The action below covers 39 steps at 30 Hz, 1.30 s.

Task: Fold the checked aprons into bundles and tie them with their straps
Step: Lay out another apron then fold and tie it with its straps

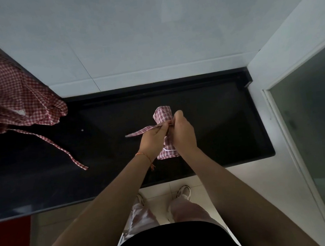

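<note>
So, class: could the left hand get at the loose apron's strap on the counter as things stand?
Probably not yet: the left hand pinches the bundle's strap. The loose strap lies bare on the counter to its left, nothing between.

A red-checked apron bundle (161, 114) lies rolled on the black counter. Its strap (138, 132) sticks out leftward. A loose apron (6, 94) lies crumpled far left.

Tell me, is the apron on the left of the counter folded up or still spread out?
Spread out. The apron lies loose and rumpled, its strap trailing untied across the black counter.
</note>
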Each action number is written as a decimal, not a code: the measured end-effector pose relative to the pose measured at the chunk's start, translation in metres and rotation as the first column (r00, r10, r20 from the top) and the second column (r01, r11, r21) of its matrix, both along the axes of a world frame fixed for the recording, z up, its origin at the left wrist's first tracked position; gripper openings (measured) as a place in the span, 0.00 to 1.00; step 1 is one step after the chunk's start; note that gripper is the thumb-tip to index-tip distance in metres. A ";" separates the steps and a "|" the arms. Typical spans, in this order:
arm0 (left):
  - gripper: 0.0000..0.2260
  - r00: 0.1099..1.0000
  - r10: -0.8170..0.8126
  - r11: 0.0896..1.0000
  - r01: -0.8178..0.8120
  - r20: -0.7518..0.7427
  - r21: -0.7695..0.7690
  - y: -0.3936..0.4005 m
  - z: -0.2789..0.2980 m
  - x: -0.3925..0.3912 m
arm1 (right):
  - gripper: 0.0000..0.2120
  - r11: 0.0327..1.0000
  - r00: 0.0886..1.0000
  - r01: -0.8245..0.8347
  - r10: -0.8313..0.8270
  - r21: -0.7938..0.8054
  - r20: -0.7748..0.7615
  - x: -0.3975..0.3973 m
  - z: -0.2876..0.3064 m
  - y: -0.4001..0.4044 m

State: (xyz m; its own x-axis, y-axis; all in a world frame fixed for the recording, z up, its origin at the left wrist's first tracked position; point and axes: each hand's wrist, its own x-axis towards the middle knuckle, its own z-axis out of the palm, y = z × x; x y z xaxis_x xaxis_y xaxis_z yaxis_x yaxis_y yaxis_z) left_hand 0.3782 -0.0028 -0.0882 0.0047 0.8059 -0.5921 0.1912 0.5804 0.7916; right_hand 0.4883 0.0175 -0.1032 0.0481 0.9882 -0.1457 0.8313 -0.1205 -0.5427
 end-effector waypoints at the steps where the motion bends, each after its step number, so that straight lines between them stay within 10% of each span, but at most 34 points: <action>1: 0.11 0.999 0.039 0.999 -0.039 0.007 -0.023 0.000 0.001 0.000 | 0.07 1.000 0.999 -0.020 0.020 0.008 0.025 -0.002 0.001 0.000; 15: 0.12 0.996 0.091 0.994 -0.092 0.013 0.059 0.005 0.006 -0.018 | 0.04 0.803 0.927 -0.201 -0.030 -0.561 -0.375 0.019 0.042 0.026; 36: 0.18 0.880 0.452 0.863 -0.389 0.148 -0.322 0.008 -0.019 -0.041 | 0.04 0.808 0.581 0.026 -0.491 -0.589 -0.649 -0.004 0.029 -0.002; 39: 0.18 0.819 0.526 0.824 -0.422 0.230 -0.379 0.010 -0.015 -0.045 | 0.06 0.768 0.387 0.044 -0.603 -0.639 -0.698 0.003 0.028 -0.001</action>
